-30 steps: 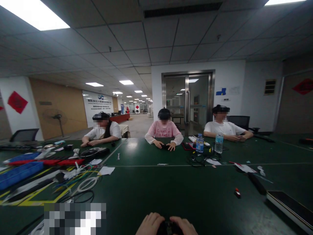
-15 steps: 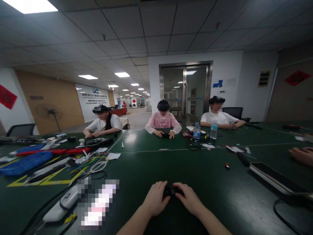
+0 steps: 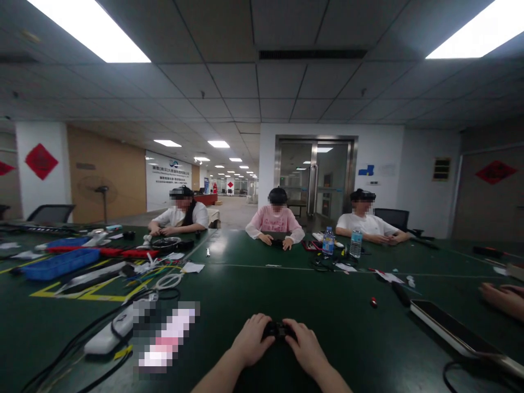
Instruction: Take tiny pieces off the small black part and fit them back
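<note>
"Grey ceiling panels are stretching overhead, with lights glowing among them. What is standing below?"

"Steel-framed glass doors are standing at the back, beside a white wall. Nearer, the dark green counter is spreading wide."

"Who is sitting there?"

"Across it, a person in a pink top is sitting in the middle, with a person in a white top on the left and another in white on the right. Someone else's hands are showing at the right edge."

"What else is the counter carrying?"

"A blue tray is lying over on the left, a flat dark-topped device on the right, and a white power strip nearer on the left. Two bottles are standing towards the far side."

"How is the grip looking?"

"Closed: the left hand and the right hand are clamping on a black controller. It is sitting between them, one end in each, thumbs pressing on the near side; whether it is touching the counter, I cannot tell."

"Anything smaller?"

"One little red object is lying beyond the right hand, well apart."
</note>
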Available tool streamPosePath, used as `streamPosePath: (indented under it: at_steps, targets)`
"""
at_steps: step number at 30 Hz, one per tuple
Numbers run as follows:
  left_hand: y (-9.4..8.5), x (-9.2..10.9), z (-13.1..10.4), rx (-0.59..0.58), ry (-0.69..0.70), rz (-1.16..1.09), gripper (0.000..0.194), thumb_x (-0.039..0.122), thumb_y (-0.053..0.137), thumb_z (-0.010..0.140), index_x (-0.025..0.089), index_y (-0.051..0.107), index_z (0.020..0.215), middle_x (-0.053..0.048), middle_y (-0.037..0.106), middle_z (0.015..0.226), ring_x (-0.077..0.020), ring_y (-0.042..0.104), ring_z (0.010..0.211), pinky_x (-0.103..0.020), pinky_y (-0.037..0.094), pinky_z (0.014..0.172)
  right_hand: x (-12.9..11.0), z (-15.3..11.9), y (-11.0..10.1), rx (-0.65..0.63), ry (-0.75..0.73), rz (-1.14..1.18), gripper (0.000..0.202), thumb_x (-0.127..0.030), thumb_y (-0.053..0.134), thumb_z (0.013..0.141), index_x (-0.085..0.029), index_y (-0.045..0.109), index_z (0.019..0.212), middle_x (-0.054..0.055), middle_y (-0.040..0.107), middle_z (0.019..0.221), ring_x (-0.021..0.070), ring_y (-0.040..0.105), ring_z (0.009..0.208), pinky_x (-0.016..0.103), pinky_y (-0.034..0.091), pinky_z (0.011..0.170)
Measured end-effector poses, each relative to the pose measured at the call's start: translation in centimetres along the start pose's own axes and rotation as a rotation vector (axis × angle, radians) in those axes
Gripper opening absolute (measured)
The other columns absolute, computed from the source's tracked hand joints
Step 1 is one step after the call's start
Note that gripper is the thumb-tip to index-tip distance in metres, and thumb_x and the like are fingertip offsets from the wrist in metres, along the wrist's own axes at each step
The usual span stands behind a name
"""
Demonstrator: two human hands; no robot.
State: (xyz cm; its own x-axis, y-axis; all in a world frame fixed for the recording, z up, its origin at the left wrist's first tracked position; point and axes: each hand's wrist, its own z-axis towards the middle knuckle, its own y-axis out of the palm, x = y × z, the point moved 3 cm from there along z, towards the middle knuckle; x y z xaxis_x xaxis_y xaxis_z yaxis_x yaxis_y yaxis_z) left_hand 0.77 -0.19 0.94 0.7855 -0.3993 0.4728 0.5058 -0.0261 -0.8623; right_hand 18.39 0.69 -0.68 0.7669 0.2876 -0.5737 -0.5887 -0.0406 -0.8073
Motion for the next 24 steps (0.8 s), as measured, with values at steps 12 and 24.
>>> streamPosePath:
  at_steps: [12, 24]
  targets:
    - [0.6, -0.3, -1.6, -0.086, -0.099, -0.023, 0.063, 0.033, 0.046, 0.079, 0.015, 0.028, 0.136, -0.009, 0.037, 0.14, -0.0233, 0.034, 0.128, -0.036, 0.025, 0.108, 0.6, -0.2, 0.1, -0.029, 0.044, 0.084, 0.036, -0.026, 0.048, 0.081, -0.033, 0.049, 0.116, -0.001, 0.058, 0.118, 0.0222, 0.051, 0.113, 0.036, 0.04, 0.094]
    - [0.3, -0.2, -0.9, -0.1, -0.205, -0.129, 0.083, 0.026, 0.06, 0.064, 0.006, 0.026, 0.137, -0.016, 0.031, 0.142, -0.0279, 0.031, 0.129, -0.035, 0.025, 0.108, 0.8, -0.2, -0.4, -0.066, 0.016, 0.198, 0.041, -0.021, 0.055, 0.076, -0.029, 0.052, 0.115, 0.001, 0.059, 0.116, 0.0211, 0.052, 0.113, 0.035, 0.04, 0.095]
